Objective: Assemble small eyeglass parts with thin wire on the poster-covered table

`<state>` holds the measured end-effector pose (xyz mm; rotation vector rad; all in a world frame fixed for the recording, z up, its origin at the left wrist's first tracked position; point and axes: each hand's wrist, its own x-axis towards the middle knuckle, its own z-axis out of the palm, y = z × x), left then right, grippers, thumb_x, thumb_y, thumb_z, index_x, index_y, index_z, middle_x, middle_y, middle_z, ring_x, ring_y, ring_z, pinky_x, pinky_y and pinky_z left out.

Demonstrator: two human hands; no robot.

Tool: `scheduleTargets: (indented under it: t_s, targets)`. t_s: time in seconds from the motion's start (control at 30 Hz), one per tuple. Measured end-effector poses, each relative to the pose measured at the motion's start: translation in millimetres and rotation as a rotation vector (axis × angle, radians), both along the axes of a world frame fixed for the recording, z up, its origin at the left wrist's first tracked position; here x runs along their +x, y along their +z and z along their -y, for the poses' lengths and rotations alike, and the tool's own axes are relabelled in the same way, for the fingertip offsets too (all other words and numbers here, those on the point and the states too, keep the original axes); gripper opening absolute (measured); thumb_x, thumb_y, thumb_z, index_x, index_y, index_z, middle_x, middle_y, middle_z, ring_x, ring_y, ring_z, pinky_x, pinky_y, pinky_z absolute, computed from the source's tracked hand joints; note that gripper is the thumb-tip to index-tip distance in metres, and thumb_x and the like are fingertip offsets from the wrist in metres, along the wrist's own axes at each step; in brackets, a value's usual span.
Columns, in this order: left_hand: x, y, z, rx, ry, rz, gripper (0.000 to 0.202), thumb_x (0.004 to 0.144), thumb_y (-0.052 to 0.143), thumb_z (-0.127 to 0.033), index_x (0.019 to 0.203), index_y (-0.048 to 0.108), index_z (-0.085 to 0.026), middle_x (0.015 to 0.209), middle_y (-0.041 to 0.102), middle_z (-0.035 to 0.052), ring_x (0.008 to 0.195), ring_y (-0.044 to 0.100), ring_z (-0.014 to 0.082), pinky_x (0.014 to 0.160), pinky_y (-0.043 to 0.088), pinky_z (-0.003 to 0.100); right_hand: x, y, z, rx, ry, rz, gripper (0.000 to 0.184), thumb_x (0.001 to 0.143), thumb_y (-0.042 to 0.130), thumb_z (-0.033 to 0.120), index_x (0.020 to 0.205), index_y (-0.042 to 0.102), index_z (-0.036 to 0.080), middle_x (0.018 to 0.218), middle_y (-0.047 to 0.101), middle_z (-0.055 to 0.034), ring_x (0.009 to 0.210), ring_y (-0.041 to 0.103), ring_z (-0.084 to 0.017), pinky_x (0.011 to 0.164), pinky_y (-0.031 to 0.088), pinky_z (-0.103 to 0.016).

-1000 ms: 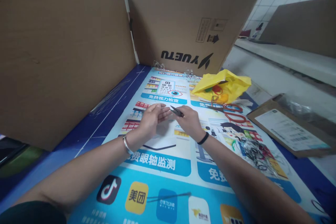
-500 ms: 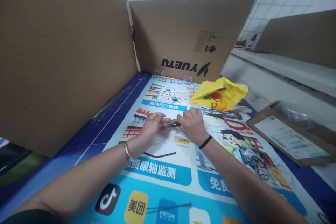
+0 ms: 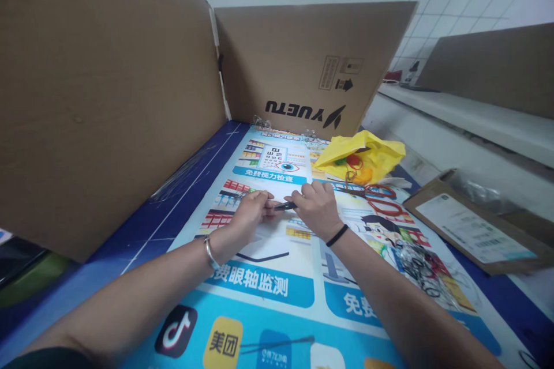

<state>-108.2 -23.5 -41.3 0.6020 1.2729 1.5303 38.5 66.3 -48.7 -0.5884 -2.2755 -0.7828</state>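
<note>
1. The left hand [image 3: 250, 214] and right hand [image 3: 317, 207] meet over the middle of the poster [image 3: 268, 285], with a thin dark stick [image 3: 286, 206] held between them.
2. The right hand's fingers are curled shut around the stick's right end, knuckles up.
3. The left hand's fingertips [image 3: 269, 206] are pinched together on the stick's left end.
4. Only a short stretch of the stick shows in the gap between the hands. It lies nearly level, just above the poster.
5. A silver bangle [image 3: 210, 252] sits on the left wrist and a black band [image 3: 337, 235] on the right.
6. Just below the left hand a dark curved strip [image 3: 264, 256] lies on the poster. Another thin dark strip [image 3: 281, 341] lies near the bottom edge.
7. To the right of the hands, and beyond them, a yellow bag [image 3: 366, 153] lies open on the poster with small coloured pieces inside.
8. Red rings [image 3: 383, 193] lie beside the bag, near the right hand.
9. Further right, by the right forearm, a clear bag [image 3: 422, 268] holds a tangle of dark pieces.
10. A flat box [image 3: 471, 233] with a white label lies at the poster's right edge.
11. Cardboard walls stand around the work area: a large one [image 3: 108, 98] on the left, and one marked YUETU [image 3: 303, 69], upside down, at the back.
</note>
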Motion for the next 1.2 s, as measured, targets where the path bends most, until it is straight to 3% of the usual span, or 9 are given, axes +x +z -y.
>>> scheduleTargets:
  t_s: [0.3, 0.73, 1.2]
  targets:
    - [0.8, -1.6, -0.4, 0.032, -0.024, 0.037, 0.01, 0.076, 0.054, -0.022, 0.067, 0.055, -0.017, 0.061, 0.063, 0.0011, 0.055, 0.063, 0.0146, 0.064, 0.052, 0.029, -0.1, 0.5, 0.4, 0.014, 0.022, 0.007, 0.032, 0.09, 0.046, 0.038, 0.067, 0.057, 0.019, 0.063, 0.048, -0.0037, 0.07, 0.032, -0.017, 0.064, 0.014, -0.035]
    - [-0.6, -1.3, 0.0, 0.032, -0.039, 0.122, 0.004, 0.074, 0.055, -0.017, 0.07, 0.053, -0.016, 0.06, 0.059, 0.0014, 0.056, 0.063, 0.0151, 0.065, 0.051, 0.031, 1.2, 1.0, 1.5, -0.07, -0.014, 0.015, 0.033, 0.091, 0.043, 0.038, 0.069, 0.06, 0.019, 0.065, 0.049, -0.0044, 0.071, 0.033, -0.017, 0.065, 0.015, -0.034]
    - [-1.3, -3.3, -1.1, 0.066, -0.095, 0.115, 0.008, 0.074, 0.055, -0.019, 0.067, 0.052, -0.016, 0.057, 0.057, -0.0003, 0.052, 0.06, 0.0133, 0.058, 0.048, 0.028, -0.2, 1.7, 1.6, -0.052, -0.003, 0.054, 0.035, 0.092, 0.042, 0.038, 0.068, 0.059, 0.018, 0.063, 0.05, -0.0048, 0.069, 0.034, -0.017, 0.062, 0.014, -0.033]
